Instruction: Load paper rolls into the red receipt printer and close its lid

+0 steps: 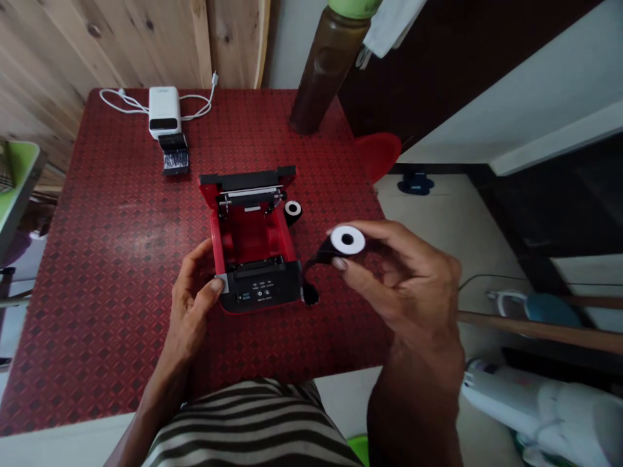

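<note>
A small red and black receipt printer sits on the red patterned table with its lid swung open and its red paper bay empty. My left hand grips the printer's front left corner, thumb on the black panel. My right hand is raised to the printer's right and pinches a white paper roll with a black core, held with its flat end up. A second small white roll lies on the table beside the printer's hinge.
A white box-shaped device with a white cable and a small black part lies at the table's far left. A tall brown bottle stands at the far edge. A red stool and floor clutter sit to the right.
</note>
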